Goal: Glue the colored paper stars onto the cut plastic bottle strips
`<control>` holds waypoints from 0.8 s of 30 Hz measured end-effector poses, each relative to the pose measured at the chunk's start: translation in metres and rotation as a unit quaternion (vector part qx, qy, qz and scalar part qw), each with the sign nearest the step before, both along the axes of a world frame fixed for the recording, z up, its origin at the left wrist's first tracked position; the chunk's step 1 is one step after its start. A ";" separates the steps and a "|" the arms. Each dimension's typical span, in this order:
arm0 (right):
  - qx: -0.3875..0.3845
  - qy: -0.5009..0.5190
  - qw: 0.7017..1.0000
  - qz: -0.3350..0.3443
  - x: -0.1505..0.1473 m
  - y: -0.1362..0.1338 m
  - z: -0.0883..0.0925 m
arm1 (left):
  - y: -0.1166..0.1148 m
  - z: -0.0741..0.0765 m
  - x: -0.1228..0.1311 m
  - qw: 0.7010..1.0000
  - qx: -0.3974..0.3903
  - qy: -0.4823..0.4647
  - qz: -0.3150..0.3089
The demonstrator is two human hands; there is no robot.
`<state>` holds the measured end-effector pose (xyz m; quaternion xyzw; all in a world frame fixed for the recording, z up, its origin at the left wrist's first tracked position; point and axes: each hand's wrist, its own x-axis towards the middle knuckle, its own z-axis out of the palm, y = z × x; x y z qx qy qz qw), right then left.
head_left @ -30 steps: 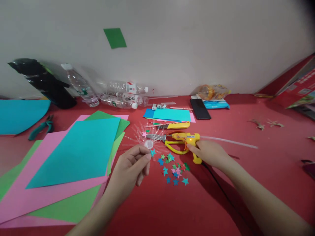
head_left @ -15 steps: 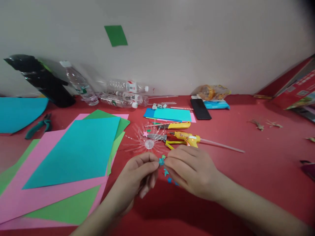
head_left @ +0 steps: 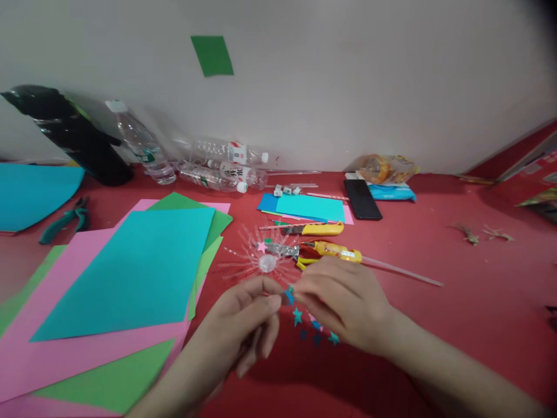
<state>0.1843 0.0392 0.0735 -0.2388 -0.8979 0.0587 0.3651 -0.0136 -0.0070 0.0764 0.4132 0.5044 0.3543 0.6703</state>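
A small blue paper star is between the fingertips of both hands, seen partly edge-on and blurred. My left hand pinches it from the left with thumb and forefinger, the other fingers curled. From the right, my right hand has its fingers closed together at the star's other side. A greenish star shows just behind it. Beneath the hands lie several loose stars, among them a teal star and another teal star. Beyond the hands sits a cut clear plastic bottle base with strips spread outward, beside a pink star.
A yellow glue gun, pliers and a yellow utility knife lie behind the hands. Coloured paper sheets cover the left. Plastic bottles, a black phone and a black container stand or lie along the wall.
The view has shifted slightly. The star between my fingers has turned from facing me to nearly edge-on. More loose stars show below my right hand.
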 end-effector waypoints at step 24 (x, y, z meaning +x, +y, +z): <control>-0.236 0.007 0.971 -0.046 -0.019 0.053 -0.007 | 0.038 -0.020 -0.012 0.722 0.437 0.537 -0.004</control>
